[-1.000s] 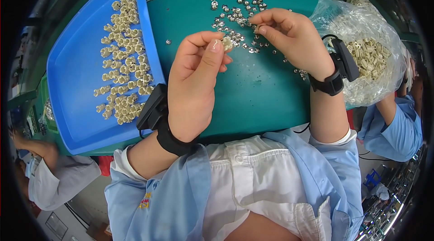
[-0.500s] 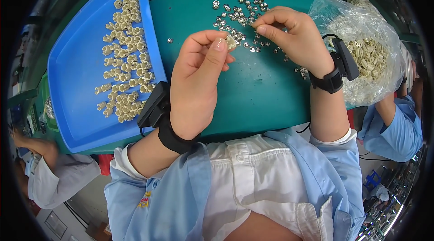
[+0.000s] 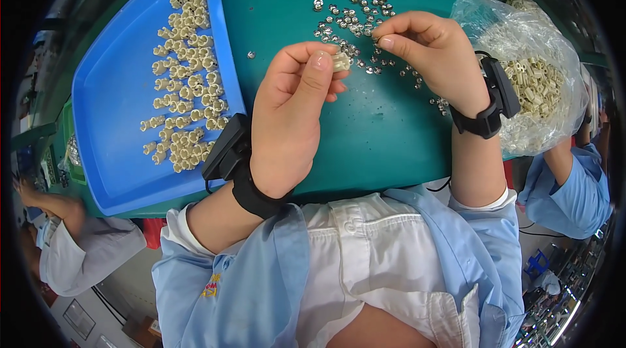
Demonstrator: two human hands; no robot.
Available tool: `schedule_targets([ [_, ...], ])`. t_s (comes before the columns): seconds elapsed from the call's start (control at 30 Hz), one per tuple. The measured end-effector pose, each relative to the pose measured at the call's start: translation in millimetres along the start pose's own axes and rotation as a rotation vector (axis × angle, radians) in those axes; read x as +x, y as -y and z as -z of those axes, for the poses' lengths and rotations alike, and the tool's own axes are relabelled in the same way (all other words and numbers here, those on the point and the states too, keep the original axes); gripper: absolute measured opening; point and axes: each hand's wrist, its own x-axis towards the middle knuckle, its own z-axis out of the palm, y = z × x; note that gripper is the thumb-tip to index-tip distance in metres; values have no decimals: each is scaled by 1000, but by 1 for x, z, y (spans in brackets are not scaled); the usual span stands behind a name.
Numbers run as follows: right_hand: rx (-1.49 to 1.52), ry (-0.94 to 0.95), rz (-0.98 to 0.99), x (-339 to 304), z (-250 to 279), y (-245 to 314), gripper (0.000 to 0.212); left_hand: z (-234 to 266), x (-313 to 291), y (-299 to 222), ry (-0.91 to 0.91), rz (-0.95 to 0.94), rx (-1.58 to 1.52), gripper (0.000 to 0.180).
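Observation:
Between the thumb and fingers of my left hand (image 3: pixel 290 106) is a small cream plastic socket piece (image 3: pixel 341 61), short and roughly cylindrical. My right hand (image 3: pixel 440 58) is closed in a pinch just to the right of it, over the scattered metal parts. Whatever sits in that pinch is too small and too covered to make out. Loose shiny round metal pieces (image 3: pixel 353 26) lie strewn on the green work surface (image 3: pixel 365 133) beyond and below my hands. The two hands are apart.
A blue tray (image 3: pixel 117 106) at the left holds many cream socket pieces (image 3: pixel 189 90) with notched rims. A clear plastic bag (image 3: pixel 486 35) at the right contains more cream pieces (image 3: pixel 535 87). Co-workers' arms show at the far left and far right.
The socket piece in my left hand has turned and now shows more of its side. My right hand stays pinched, shifting only slightly; the whole view has moved a little.

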Motion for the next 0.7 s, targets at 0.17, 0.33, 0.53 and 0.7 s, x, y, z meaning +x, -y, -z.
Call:
schedule_targets([
  [0.17,-407,2,114,4,1,-8,17,-1,0,1,-15,0,16,25],
  [0.33,-172,-14,19,3,0,-7,16,-1,1,0,-18,-1,23,25],
  [0.53,173,116,-44,-3,1,3,15,-2,0,1,-47,1,10,24],
  [0.7,353,164,-27,-7,-8,7,14,2,0,3,5,17,9,24],
])
